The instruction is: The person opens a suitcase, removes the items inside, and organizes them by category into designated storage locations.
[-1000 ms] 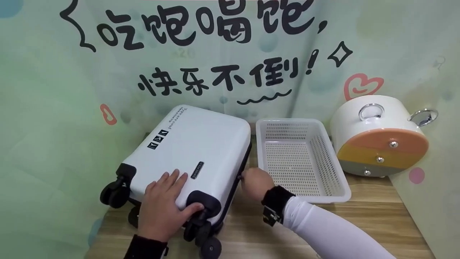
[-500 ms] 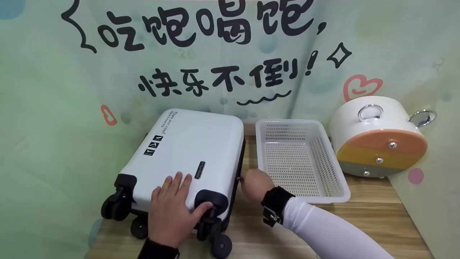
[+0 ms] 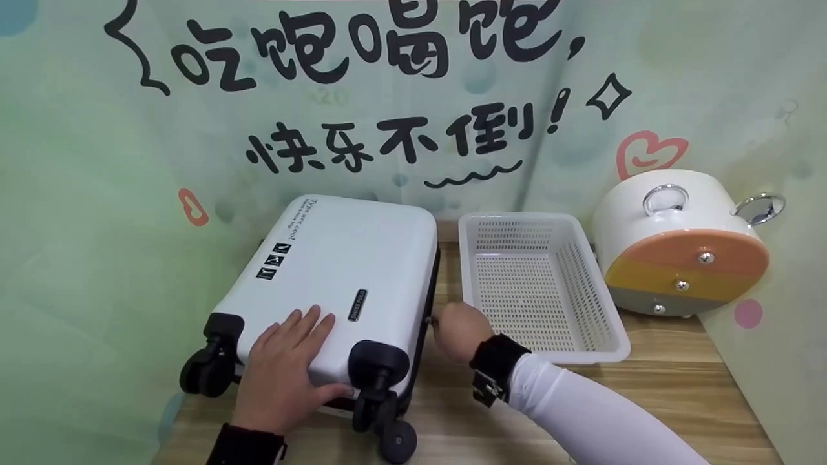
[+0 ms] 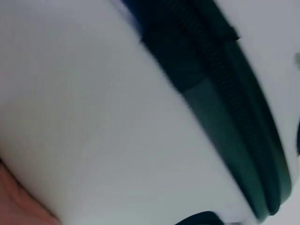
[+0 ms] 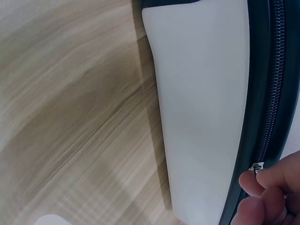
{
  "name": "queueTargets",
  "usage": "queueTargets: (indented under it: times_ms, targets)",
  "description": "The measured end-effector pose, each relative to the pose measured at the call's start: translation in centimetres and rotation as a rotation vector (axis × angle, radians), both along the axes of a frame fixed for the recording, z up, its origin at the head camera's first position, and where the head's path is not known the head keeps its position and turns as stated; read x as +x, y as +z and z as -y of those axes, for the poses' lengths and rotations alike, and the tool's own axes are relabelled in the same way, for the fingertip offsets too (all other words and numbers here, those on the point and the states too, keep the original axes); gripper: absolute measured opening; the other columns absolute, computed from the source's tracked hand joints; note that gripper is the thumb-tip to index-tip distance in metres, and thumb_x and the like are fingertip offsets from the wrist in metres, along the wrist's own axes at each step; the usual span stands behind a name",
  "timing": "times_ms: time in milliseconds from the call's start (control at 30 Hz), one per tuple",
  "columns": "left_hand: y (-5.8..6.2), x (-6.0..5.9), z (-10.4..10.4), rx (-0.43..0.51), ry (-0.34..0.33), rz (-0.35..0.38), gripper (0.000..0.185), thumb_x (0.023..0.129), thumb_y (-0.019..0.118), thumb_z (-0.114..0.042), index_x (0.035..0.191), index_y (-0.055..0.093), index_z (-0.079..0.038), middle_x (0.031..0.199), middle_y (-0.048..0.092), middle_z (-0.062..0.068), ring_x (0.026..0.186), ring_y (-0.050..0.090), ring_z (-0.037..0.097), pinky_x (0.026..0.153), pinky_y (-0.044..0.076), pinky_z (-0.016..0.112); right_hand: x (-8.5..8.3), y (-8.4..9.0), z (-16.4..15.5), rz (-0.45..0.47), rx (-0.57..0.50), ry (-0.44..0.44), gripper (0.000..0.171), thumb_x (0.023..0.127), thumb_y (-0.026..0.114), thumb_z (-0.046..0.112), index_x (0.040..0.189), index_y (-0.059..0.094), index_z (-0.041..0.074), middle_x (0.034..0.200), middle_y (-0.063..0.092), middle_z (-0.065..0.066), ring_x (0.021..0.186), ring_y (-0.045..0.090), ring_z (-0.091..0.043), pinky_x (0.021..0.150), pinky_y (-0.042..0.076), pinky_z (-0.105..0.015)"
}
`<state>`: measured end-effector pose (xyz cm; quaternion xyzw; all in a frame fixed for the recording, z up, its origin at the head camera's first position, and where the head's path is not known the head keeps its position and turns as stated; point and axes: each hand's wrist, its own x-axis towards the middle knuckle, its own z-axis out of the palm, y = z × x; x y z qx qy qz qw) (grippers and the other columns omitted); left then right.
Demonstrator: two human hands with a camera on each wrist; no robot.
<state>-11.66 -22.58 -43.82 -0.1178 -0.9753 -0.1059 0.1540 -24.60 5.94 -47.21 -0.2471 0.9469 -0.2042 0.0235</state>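
Note:
A small white suitcase [image 3: 336,271] lies flat on the wooden table [image 3: 646,400], its black wheels [image 3: 394,442] toward me. My left hand [image 3: 284,358] rests flat on the shell near the wheel end, fingers straight, thumb beside the black wheel housing [image 3: 378,358]. My right hand [image 3: 455,329] is at the case's right side. In the right wrist view its fingertips [image 5: 267,187] pinch the silver zipper pull [image 5: 257,168] on the black zipper band [image 5: 272,93]. The left wrist view shows only blurred white shell [image 4: 93,117] and zipper band [image 4: 225,112].
A white perforated plastic basket [image 3: 607,323] stands just right of the suitcase. A round white container with an orange, yellow and grey face [image 3: 685,258] sits at the far right. Green printed walls close in at the back and both sides.
The suitcase turned slightly, its far end swinging left. My left hand slid left and back on the shell, and its thumb came off the wheel housing. The right hand stayed at the zipper.

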Motion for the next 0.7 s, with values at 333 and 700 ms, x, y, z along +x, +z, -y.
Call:
queueTargets:
  times_ms: [333, 700]
  targets:
    - [-0.6, 0.2, -1.2, 0.032, 0.069, -0.036, 0.112, 0.064, 0.091, -0.069, 0.154, 0.058, -0.011, 0.158, 0.053, 0.014, 0.146, 0.048, 0.041, 0.116, 0.038, 0.061, 0.0, -0.4, 0.2, -0.041, -0.02, 0.012, 0.032, 0.103, 0.065, 0.012, 0.071, 0.066, 0.01, 0.075, 0.071, -0.013, 0.071, 0.072, -0.034, 0.066, 0.061, -0.05]
    - [-0.8, -0.1, -3.5, 0.035, 0.175, -0.004, 0.111, 0.072, 0.085, -0.073, 0.158, 0.052, -0.01, 0.162, 0.048, 0.015, 0.15, 0.043, 0.04, 0.119, 0.034, 0.061, 0.1, -0.4, 0.1, -0.016, 0.005, 0.004, 0.029, 0.1, 0.063, 0.008, 0.072, 0.071, 0.008, 0.071, 0.07, -0.008, 0.066, 0.068, -0.027, 0.066, 0.06, -0.046]
